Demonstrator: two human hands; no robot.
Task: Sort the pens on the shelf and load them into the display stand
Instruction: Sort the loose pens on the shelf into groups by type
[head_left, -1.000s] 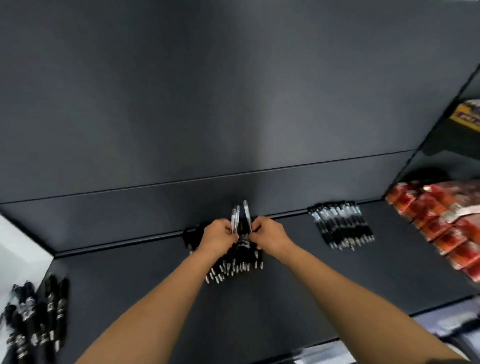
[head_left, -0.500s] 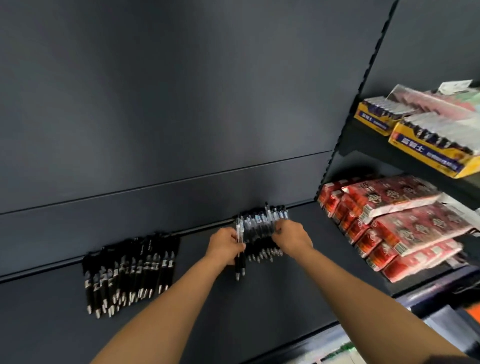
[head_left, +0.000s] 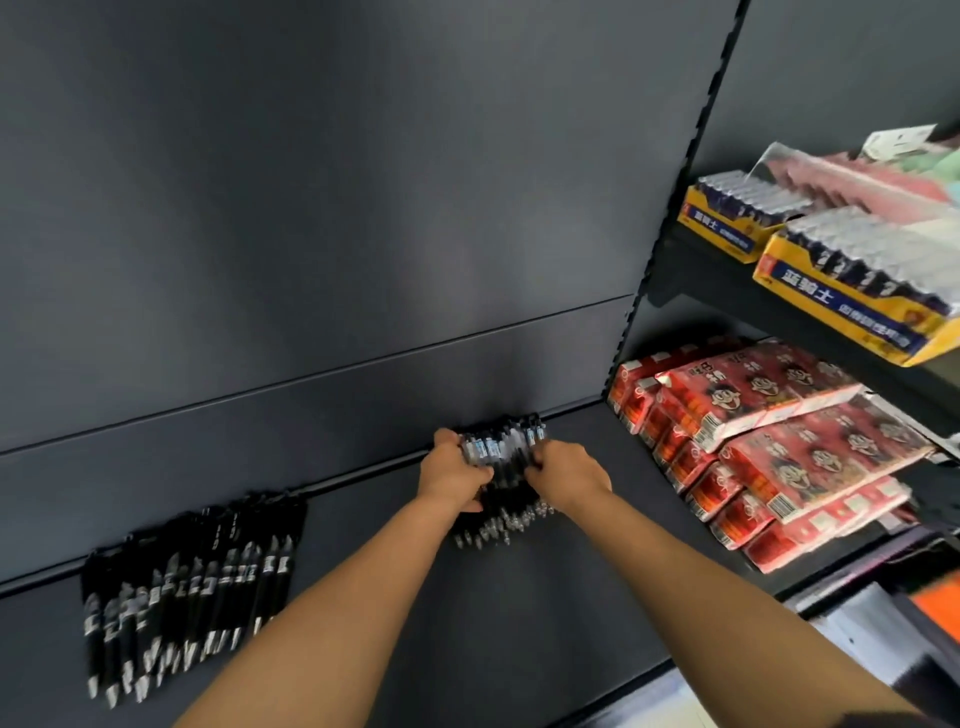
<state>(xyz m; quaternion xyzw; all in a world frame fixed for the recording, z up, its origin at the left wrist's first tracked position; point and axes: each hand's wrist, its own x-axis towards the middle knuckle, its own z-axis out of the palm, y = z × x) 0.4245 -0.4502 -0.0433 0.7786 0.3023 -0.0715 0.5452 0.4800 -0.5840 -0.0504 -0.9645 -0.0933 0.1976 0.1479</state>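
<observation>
- Since half a second ago the left hand (head_left: 449, 480), which then held a few pens just beside the far group, has closed in. Both hands now clasp that group from either side, and the view is otherwise much the same.
- The dark shelf (head_left: 519, 613) fills most of the scene, with its back panel (head_left: 363, 234) rising behind. No display stand is in view.
- On the right, red packs (head_left: 769, 447) are stacked on the neighbouring shelf, with yellow boxes (head_left: 852, 296) on the one above.
- At the near left a row of black pens (head_left: 192, 587) lies flat, side by side, well apart from the hands.
- The left hand and the right hand (head_left: 569, 478) have their fingers curled round opposite flanks of the group and press toward each other.
- The pen bundle (head_left: 501, 460) sits between them at the far edge of the shelf, against the back panel, tips pointing near. Whether it is lifted or resting cannot be told.
- The pens look light, stiff and smooth-barrelled. Loose pens like these will likely slide and fan out, so a mid-barrel squeeze from both sides seems the safest hold.
</observation>
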